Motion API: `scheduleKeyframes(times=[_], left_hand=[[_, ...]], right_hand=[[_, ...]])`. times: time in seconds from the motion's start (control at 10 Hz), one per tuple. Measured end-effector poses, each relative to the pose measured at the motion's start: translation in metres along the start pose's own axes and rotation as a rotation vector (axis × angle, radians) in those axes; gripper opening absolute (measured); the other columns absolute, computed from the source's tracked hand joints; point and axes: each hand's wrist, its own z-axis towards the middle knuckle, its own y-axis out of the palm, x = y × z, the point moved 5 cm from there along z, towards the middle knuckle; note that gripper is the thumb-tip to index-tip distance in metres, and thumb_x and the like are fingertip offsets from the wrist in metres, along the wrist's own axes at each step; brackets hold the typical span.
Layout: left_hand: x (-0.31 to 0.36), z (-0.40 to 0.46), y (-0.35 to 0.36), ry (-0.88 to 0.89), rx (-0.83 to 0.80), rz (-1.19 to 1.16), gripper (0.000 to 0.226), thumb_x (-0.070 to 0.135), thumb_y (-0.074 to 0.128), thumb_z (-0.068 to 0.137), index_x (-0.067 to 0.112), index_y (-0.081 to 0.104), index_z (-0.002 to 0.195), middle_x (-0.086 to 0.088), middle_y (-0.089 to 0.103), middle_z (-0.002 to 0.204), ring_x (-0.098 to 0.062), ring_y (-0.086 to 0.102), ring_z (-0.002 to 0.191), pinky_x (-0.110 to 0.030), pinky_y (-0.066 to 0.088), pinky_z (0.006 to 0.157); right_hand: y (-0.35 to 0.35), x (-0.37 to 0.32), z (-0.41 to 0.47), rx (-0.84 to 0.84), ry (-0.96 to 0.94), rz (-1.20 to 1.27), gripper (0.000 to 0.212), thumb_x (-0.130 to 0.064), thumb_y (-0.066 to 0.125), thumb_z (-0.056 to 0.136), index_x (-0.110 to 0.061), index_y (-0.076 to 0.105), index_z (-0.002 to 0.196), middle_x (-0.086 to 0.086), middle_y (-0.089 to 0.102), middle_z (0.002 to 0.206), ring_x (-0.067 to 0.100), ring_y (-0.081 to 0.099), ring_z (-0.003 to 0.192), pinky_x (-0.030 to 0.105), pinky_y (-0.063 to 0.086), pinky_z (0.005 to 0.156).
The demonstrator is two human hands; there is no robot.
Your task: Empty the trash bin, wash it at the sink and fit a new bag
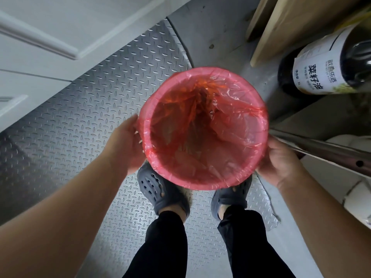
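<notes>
Two hands, left hand (128, 141) and right hand (281, 163), hold one round trash bin (202, 180) by its sides above two grey clogs (158, 192), fingers curved round its wall. One red bag (200, 125) lines it, folded over the rim. Beyond, one dark bottle (329, 65) reads "菜籽油".

Home kitchen corner, cooking oil bottle (329, 63), white cabinet doors (40, 37)

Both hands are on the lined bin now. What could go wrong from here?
The red bag looks only loosely folded over the bin's rim; it may slip as the left hand and right hand move the bin. The oil bottle and metal rail sit close on the right and could get bumped.
</notes>
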Motion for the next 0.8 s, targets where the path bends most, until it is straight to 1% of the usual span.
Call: scheduleKeyframes(times=[0.1, 0.2, 0.3, 0.4, 0.5, 0.6, 0.7, 0.8], left_hand=[[-0.044, -0.027, -0.024, -0.050, 0.012, -0.004, 0.048, 0.034, 0.054, 0.090, 0.001, 0.060, 0.124, -0.022, 0.062, 0.120, -0.034, 0.060, 0.115, -0.048, 0.042, 0.106], [-0.074, -0.042, -0.027, -0.088, -0.046, 0.070, 0.021, 0.023, 0.057, 0.081, 0.010, 0.069, 0.094, -0.008, 0.068, 0.090, -0.026, 0.063, 0.088, -0.041, 0.048, 0.087], [-0.086, -0.041, -0.021, -0.068, -0.056, 0.108, 0.031, 0.016, 0.069, 0.075, 0.011, 0.064, 0.106, -0.005, 0.068, 0.089, -0.019, 0.059, 0.079, -0.032, 0.047, 0.076], [-0.086, -0.035, -0.011, -0.049, -0.078, 0.121, 0.039, 0.012, 0.066, 0.081, 0.008, 0.058, 0.119, -0.005, 0.063, 0.092, -0.013, 0.052, 0.072, -0.025, 0.041, 0.062], [-0.083, -0.028, -0.008, -0.057, -0.046, 0.116, 0.016, 0.004, 0.048, 0.095, 0.004, 0.061, 0.104, -0.008, 0.060, 0.088, -0.014, 0.051, 0.068, -0.021, 0.043, 0.053], [-0.077, -0.027, -0.005, -0.036, -0.002, 0.049, 0.026, 0.004, 0.041, 0.096, 0.006, 0.064, 0.084, -0.009, 0.060, 0.078, -0.016, 0.055, 0.063, -0.022, 0.047, 0.050], [-0.078, -0.031, -0.011, -0.009, 0.103, -0.075, 0.019, 0.004, 0.044, 0.092, 0.005, 0.062, 0.085, -0.009, 0.060, 0.077, -0.019, 0.057, 0.065, -0.027, 0.053, 0.060], [-0.086, -0.054, -0.033, -0.041, 0.339, 0.266, 0.012, 0.005, 0.048, 0.092, 0.000, 0.059, 0.091, -0.011, 0.060, 0.081, -0.019, 0.055, 0.064, -0.027, 0.049, 0.055]], right_hand=[[-0.010, 0.018, -0.018, 0.007, 0.007, 0.035, 0.015, -0.010, 0.065, 0.070, -0.017, 0.068, 0.083, 0.004, 0.066, 0.078, 0.023, 0.056, 0.074, 0.028, 0.050, 0.070], [-0.017, 0.032, -0.025, -0.031, 0.072, 0.039, 0.022, 0.001, 0.057, 0.077, -0.017, 0.065, 0.086, 0.008, 0.059, 0.089, 0.023, 0.050, 0.079, 0.019, 0.041, 0.050], [-0.017, 0.036, -0.021, -0.072, 0.130, 0.077, 0.018, 0.003, 0.054, 0.076, -0.015, 0.056, 0.081, 0.003, 0.050, 0.070, 0.014, 0.048, 0.059, 0.015, 0.031, 0.041], [-0.017, 0.034, -0.005, -0.022, 0.173, 0.162, 0.018, 0.002, 0.046, 0.075, -0.014, 0.054, 0.076, 0.001, 0.048, 0.063, 0.016, 0.045, 0.057, 0.016, 0.041, 0.043], [-0.010, 0.031, 0.010, -0.032, 0.158, 0.196, 0.023, -0.003, 0.039, 0.076, -0.012, 0.055, 0.091, 0.017, 0.050, 0.076, 0.026, 0.046, 0.066, 0.043, 0.051, 0.099], [0.012, 0.020, 0.013, -0.129, 0.090, 0.197, 0.036, -0.009, 0.043, 0.092, -0.005, 0.064, 0.121, 0.031, 0.059, 0.126, 0.043, 0.059, 0.116, 0.053, 0.040, 0.110], [0.011, 0.022, 0.012, -0.076, 0.026, 0.141, 0.027, -0.006, 0.058, 0.089, -0.004, 0.068, 0.113, 0.022, 0.066, 0.119, 0.035, 0.068, 0.107, 0.046, 0.054, 0.092], [-0.015, 0.027, -0.008, 0.304, 0.033, -0.473, 0.016, -0.005, 0.055, 0.088, -0.015, 0.064, 0.078, 0.005, 0.062, 0.075, 0.014, 0.060, 0.054, 0.024, 0.048, 0.051]])
